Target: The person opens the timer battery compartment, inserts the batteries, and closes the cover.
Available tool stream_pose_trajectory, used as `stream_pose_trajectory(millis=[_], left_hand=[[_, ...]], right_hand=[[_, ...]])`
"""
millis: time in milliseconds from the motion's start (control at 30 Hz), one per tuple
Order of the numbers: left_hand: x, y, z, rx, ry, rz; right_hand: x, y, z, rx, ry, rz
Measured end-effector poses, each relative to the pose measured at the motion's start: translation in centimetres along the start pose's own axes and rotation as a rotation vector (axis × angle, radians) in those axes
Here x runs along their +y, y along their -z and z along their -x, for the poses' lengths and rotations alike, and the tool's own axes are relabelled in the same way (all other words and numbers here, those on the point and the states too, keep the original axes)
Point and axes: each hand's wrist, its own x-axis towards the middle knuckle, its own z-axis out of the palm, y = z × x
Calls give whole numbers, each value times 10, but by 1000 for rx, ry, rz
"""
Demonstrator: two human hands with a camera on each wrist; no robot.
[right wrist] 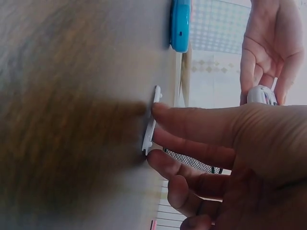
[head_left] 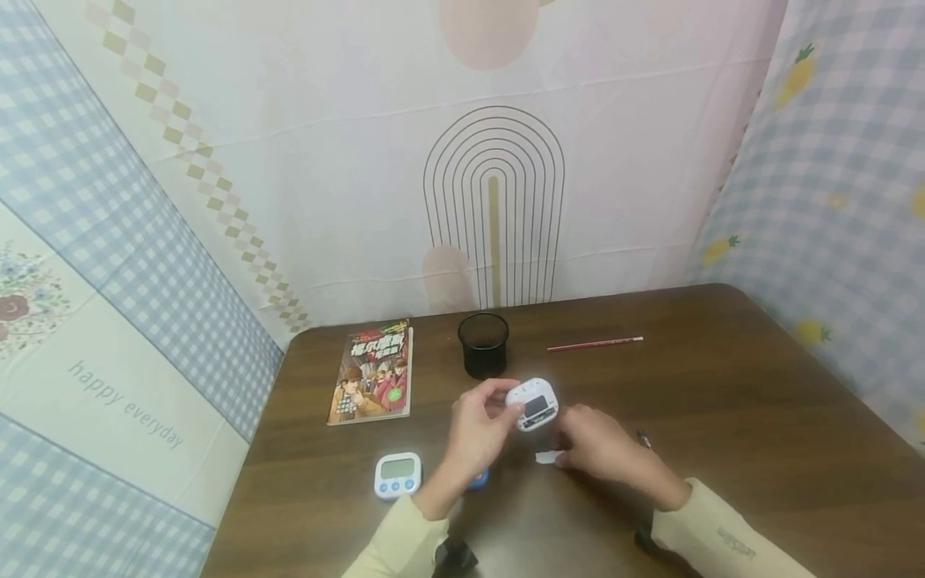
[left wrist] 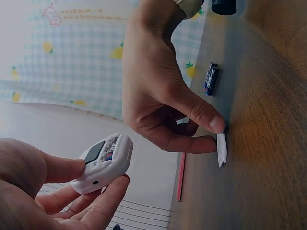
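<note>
My left hand (head_left: 503, 404) holds a small white timer (head_left: 533, 405) just above the table, thumb and fingers curled round its body (left wrist: 108, 158); its dark panel faces up. My right hand (head_left: 562, 457) is down on the wooden table (head_left: 759, 417), with thumb and forefinger pinching a small flat white plastic cover (left wrist: 221, 149) that lies on the surface. In the right wrist view the fingertips (right wrist: 158, 111) touch the cover (right wrist: 150, 125) at its edge. A loose battery (left wrist: 211, 79) lies just beyond the right hand.
A second white timer with blue buttons (head_left: 397, 475) and a blue object (head_left: 478, 479) lie near my left forearm. Further back are a book (head_left: 372, 372), a black mesh cup (head_left: 483, 343) and a red pencil (head_left: 595, 344). Fabric walls close in the table.
</note>
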Motion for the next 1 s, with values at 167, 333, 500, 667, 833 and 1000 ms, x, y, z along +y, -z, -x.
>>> stream_pose_trajectory(millis=[167, 333, 500, 667, 833, 1000], left_hand=[[-1, 0, 1, -5, 7, 6], [-1, 0, 1, -9, 7, 12], [1, 0, 1, -10, 3, 14], [1, -1, 2, -17, 5, 3], [0, -1, 1, -11, 3, -12], [1, -1, 2, -16, 15, -16]], right_hand=[[-1, -1, 1, 11, 3, 32], [-3, -1, 1, 20, 28, 46], [-3, -1, 2, 1, 27, 34], [-4, -2, 2, -9, 0, 9], [-5, 0, 3, -27, -25, -21], [-2, 1, 4, -37, 4, -20]])
